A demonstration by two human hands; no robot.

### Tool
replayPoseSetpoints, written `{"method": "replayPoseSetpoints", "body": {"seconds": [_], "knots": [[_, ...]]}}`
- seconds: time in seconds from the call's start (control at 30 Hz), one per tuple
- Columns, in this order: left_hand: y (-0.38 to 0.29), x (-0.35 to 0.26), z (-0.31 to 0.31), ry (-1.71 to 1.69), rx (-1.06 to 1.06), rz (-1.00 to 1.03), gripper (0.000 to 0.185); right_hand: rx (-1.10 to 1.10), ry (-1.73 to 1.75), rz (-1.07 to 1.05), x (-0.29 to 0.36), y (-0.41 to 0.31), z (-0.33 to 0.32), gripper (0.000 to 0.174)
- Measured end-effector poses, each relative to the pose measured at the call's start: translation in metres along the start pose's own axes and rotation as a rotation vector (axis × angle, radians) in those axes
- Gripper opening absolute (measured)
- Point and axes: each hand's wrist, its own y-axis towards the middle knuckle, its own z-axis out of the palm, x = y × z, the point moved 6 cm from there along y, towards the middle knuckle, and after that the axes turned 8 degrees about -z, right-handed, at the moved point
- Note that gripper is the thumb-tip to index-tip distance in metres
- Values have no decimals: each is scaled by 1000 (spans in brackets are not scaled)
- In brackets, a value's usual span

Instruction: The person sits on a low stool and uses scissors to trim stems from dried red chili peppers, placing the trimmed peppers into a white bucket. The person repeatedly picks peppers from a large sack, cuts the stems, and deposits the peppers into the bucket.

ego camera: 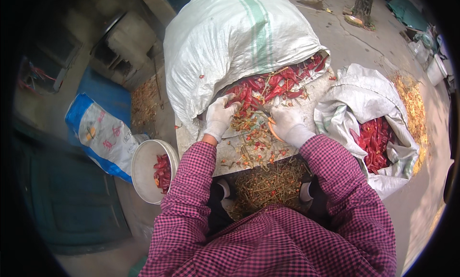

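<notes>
My left hand (220,116), in a white knit glove, is at the near edge of a pile of dried red chilli peppers (276,86). Red chilli shows between its thumb and fingers, which are closed on it. My right hand (288,122), gloved too, grips scissors (272,126) with orange handles, their blades pointing up and left towards the chillies. The peppers spill from the mouth of a large white woven sack (215,40) with a green stripe. Cut stems and seeds (251,137) litter the pale board (196,153) under my hands.
At the right stands a smaller woven sack (370,85) holding red chillies (375,144). A white bucket (143,173) with some chillies is at the left, beside a blue-and-white printed bag (104,133). Stem scraps (269,185) cover the ground between my feet. A tree trunk (363,7) rises beyond.
</notes>
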Motion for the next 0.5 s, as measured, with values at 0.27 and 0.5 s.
{"method": "replayPoseSetpoints", "body": {"seconds": [0.27, 0.5], "knots": [[-46, -62, -4, 485, -160, 138, 46, -95, 79, -32, 4, -2, 6, 35], [-58, -84, -13, 273, -156, 226, 36, -31, 586, -6, 5, 10, 32, 38]]}}
